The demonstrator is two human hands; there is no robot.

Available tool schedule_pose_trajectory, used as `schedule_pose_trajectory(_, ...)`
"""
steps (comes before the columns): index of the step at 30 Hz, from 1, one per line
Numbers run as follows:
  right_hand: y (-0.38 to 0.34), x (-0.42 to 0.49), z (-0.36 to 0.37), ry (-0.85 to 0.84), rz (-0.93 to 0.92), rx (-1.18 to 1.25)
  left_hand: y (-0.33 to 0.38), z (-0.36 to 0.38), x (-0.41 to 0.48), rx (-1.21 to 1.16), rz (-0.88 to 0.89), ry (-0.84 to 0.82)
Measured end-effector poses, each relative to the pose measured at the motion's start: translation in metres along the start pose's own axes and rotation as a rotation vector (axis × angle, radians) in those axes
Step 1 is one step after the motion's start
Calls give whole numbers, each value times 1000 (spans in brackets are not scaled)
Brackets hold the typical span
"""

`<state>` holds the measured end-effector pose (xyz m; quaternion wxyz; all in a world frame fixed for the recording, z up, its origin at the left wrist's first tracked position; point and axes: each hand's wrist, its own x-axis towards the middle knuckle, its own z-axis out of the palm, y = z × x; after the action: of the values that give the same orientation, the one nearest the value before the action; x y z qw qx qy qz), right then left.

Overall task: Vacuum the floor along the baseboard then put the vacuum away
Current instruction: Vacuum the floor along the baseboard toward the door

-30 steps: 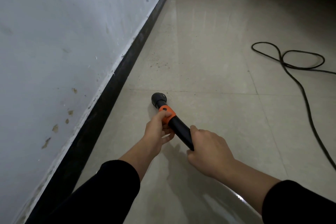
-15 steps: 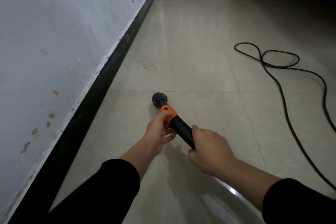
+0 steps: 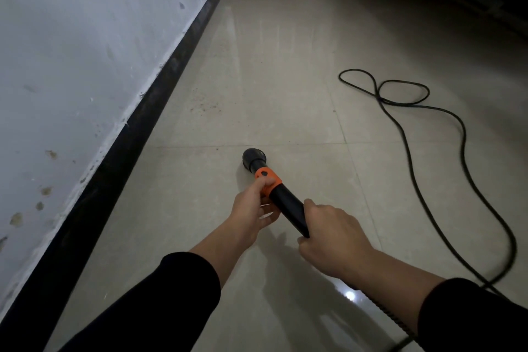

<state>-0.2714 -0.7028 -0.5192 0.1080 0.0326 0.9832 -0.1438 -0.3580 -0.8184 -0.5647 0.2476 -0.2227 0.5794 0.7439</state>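
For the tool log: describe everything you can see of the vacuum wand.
The vacuum wand is a black plastic-looking tube with an orange collar and a round black nozzle at its far end. It slants forward-left down toward the tile floor; whether the nozzle touches cannot be told. It is apart from the baseboard. The left hand holds the collar, thumb on top; the right hand grips the rear end.

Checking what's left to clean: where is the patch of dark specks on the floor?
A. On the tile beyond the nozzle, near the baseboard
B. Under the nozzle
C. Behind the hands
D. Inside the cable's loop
A: the dark specks lie on the tile past the nozzle of the vacuum wand, close to the baseboard.
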Motion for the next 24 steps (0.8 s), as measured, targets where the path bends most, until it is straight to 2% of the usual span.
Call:
schedule_pose_trajectory(17, 51, 19, -16, 70, 67, 5, 1, 64, 20, -5, 55, 61)
schedule_pose_trajectory(24, 75, 45, -33, 46, 88, 20, 14, 93, 40, 26, 52, 58)
